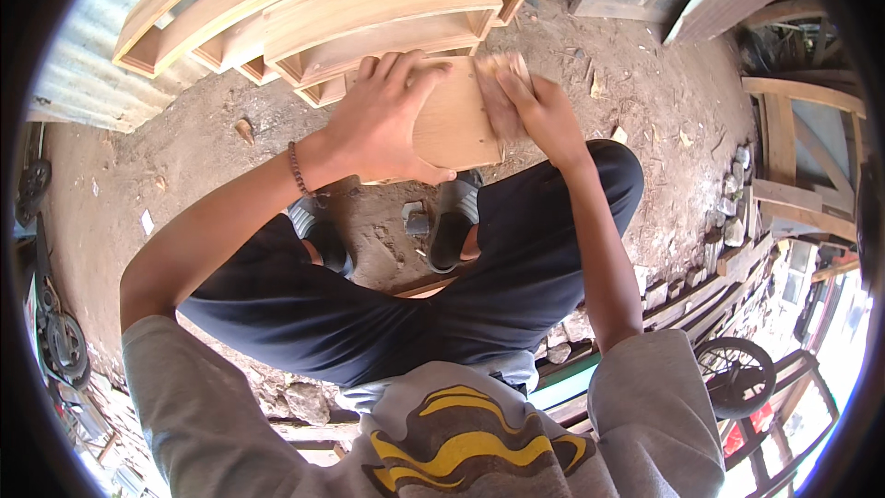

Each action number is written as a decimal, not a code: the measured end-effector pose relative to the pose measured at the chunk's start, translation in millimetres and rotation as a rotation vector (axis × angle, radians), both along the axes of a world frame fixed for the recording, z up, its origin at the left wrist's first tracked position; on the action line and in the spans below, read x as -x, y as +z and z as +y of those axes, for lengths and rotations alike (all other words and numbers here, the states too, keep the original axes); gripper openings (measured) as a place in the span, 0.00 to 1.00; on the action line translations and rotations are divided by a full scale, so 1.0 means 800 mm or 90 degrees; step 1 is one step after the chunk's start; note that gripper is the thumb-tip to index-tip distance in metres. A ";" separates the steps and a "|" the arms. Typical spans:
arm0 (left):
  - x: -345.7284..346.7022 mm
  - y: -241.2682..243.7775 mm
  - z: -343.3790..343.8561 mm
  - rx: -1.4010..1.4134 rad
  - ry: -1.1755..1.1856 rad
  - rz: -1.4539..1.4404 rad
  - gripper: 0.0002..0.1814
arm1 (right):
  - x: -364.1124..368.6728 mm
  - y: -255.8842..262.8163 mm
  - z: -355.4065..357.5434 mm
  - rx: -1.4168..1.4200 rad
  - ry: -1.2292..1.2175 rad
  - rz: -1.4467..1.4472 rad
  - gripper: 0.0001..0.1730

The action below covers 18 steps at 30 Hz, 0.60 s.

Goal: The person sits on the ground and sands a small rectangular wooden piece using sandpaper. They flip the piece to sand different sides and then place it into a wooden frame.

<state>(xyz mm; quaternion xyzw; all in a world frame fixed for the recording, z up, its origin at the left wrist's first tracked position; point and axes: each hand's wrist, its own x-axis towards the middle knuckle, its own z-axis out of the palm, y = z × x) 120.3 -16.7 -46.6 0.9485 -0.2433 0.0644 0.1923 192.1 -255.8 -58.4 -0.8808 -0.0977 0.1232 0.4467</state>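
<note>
A light wooden piece with a flat panel face is held up in front of my knees, above my feet. My left hand spans its left part, fingers over the far edge and thumb at the near edge. In my right hand is a brownish, worn block or folded sheet, blurred, lying against the panel's right end. The blur hides whether it is sandpaper. Small dark fastener marks show near the panel's right edge.
Several pale wooden box-like frames stand stacked ahead, beside a corrugated metal sheet. Wood scraps litter the dirt floor. Timber lengths and stones line the right side, near a spoked wheel. Wheeled vehicle parts sit far left.
</note>
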 end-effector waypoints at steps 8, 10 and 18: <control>0.008 0.002 -0.007 -0.018 0.008 0.020 0.60 | 0.031 -0.001 0.004 -0.013 -0.045 -0.041 0.31; 0.010 0.002 -0.009 -0.009 0.017 0.020 0.60 | 0.046 0.002 -0.004 -0.003 -0.057 -0.038 0.31; 0.008 -0.002 -0.008 0.007 0.022 0.030 0.61 | -0.004 0.002 0.023 0.045 -0.055 -0.056 0.33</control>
